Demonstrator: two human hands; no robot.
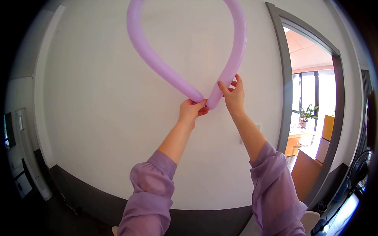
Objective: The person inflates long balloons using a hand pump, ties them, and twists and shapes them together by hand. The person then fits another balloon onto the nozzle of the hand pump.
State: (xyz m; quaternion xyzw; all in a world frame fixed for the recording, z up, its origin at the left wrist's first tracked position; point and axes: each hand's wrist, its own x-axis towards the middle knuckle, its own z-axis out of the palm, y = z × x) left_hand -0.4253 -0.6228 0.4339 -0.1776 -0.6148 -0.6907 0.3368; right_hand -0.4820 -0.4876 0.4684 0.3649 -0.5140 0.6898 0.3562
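Observation:
A long purple modelling balloon [156,65] curves in a loop in front of the white wall, its top beyond the upper edge of the view. Its two ends meet low in the loop. My left hand [191,111] pinches the balloon at the point where the ends come together, thumb and fingers pressed close. Around the right side of the balloon, just above that end, my right hand [234,93] is wrapped, thumb in front and fingertips showing behind. The knot or tip between the ends is mostly hidden by my left fingers.
A white wall [98,118] with a dark baseboard [90,183] fills the middle. On the right, a grey-framed doorway [284,78] opens to a bright room with a potted plant [305,115]. A black fan [360,169] stands at the far right.

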